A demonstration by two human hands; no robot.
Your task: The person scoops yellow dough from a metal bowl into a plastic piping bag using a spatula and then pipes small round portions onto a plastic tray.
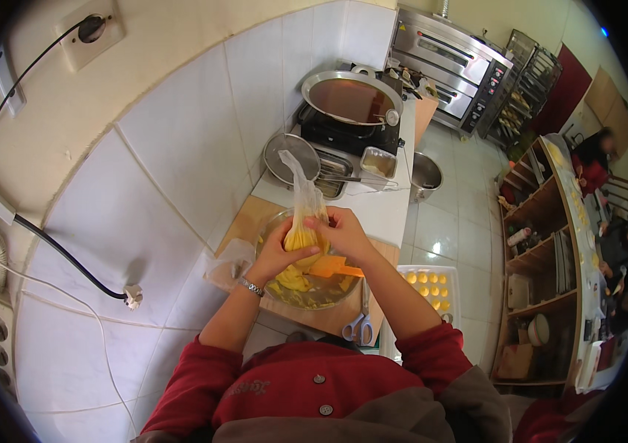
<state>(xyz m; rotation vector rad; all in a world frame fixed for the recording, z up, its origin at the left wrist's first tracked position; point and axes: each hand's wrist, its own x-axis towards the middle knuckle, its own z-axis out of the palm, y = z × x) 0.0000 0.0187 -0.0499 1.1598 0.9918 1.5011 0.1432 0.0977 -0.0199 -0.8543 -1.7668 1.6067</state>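
A clear piping bag [301, 177] filled with yellow batter stands between my hands over a metal bowl [266, 230]. My left hand [281, 249] wraps round its full lower part. With my right hand [340, 232] I grip the bag's other side, higher up, fingers closed on the plastic. The empty top of the bag points up and away. Yellow batter [292, 280] lies in the bowl beneath, smeared along its wall. An orange spatula [335, 267] rests across the bowl's right side, below my right hand.
Scissors [358, 327] lie on the wooden board [244, 218] at the near right. Beyond are a strainer [292, 157], a small metal tin [378, 162] and a wide pan of brown liquid [351, 100] on a burner. A white tray [432, 288] of yellow balls sits to the right.
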